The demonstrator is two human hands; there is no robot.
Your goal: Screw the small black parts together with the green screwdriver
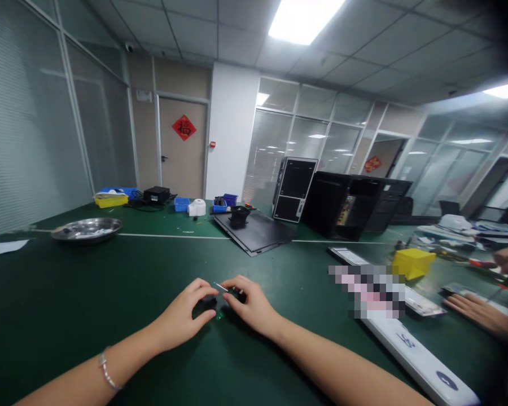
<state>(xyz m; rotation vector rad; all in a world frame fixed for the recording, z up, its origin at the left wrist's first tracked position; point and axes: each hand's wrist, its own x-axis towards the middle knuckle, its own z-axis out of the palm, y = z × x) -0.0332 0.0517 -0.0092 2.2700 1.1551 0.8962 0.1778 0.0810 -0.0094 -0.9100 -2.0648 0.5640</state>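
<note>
Both my hands rest on the green table [110,282] near its front edge, fingertips almost meeting. My left hand [185,313] is curled round a small black part [209,303], thumb and fingers closed on it. My right hand [249,304] is also closed, pinching another small dark piece; a thin silvery pin [220,287] sticks out between the two hands. A tiny green bit [219,317] lies on the table just under them. My left wrist wears a thin bracelet.
A metal dish [87,229] sits at the far left. A flat black panel [256,231] and black computer cases [342,208] stand beyond. A yellow bin [412,262] and a long white strip [415,355] lie to the right, where another person's hand [478,313] rests.
</note>
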